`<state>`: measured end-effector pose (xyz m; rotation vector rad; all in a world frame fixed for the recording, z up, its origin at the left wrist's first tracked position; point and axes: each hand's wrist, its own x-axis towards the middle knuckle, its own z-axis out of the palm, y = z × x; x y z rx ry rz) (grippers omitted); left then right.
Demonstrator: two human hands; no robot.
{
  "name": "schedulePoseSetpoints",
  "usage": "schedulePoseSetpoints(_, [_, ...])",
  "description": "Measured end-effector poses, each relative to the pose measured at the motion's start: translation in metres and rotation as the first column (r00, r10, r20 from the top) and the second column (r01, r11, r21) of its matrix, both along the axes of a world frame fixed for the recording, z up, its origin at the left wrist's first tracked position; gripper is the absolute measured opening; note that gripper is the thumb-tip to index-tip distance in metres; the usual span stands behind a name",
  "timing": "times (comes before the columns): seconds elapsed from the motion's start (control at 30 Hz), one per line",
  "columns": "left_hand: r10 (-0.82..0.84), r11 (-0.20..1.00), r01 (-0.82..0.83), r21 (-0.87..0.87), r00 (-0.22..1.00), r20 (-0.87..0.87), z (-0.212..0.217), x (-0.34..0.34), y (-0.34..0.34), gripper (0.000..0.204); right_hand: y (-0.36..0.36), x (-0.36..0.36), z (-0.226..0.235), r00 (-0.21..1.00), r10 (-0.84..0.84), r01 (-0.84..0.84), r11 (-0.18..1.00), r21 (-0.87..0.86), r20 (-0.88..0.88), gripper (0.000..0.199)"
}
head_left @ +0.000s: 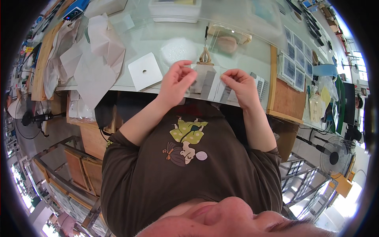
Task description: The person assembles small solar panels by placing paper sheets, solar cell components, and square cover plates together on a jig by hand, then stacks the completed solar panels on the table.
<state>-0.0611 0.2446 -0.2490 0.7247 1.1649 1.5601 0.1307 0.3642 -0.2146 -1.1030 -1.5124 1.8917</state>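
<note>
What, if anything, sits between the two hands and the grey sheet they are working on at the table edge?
Nothing visible. The left hand and the right hand both already pinch the grey sheet at the front edge of the table. The white square with a hole lies off to the left, the wooden clip behind.

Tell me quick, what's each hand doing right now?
Left hand: fingers pinched shut on the grey sheet.
Right hand: fingers curled shut on the same sheet's other edge.
</note>
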Motion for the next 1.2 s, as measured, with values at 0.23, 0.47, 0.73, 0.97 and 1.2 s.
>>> schedulePoseSetpoints(0.23, [0.236,0.945,0.12,0.303,0.392,-0.889,-0.018,-0.023,-0.023,0.025,0.022,-0.009,-0.007,0.992,-0.077,0.069,0.995,0.075,0.103,0.014])
schedulePoseSetpoints(0.47, [0.324,0.886,0.26,0.384,0.247,-0.913,-0.032,-0.023,-0.024,0.031,0.017,-0.04,-0.031,0.992,0.044,-0.051,0.997,0.053,0.122,0.015])
schedulePoseSetpoints(0.73, [0.328,0.884,0.266,0.385,0.235,-0.915,-0.04,-0.024,-0.023,0.025,0.015,-0.047,-0.037,0.993,-0.021,0.012,0.997,0.077,0.116,0.014])
schedulePoseSetpoints(0.97, [0.337,0.881,0.259,0.395,0.243,-0.91,-0.036,-0.021,-0.022,0.027,0.013,-0.047,-0.04,0.992,-0.05,0.038,0.994,0.103,0.12,0.014])
schedulePoseSetpoints(1.2, [0.331,0.882,0.263,0.391,0.247,-0.911,-0.037,-0.019,-0.022,0.031,0.011,-0.048,-0.047,0.996,-0.056,0.047,0.99,0.132,0.071,0.014])
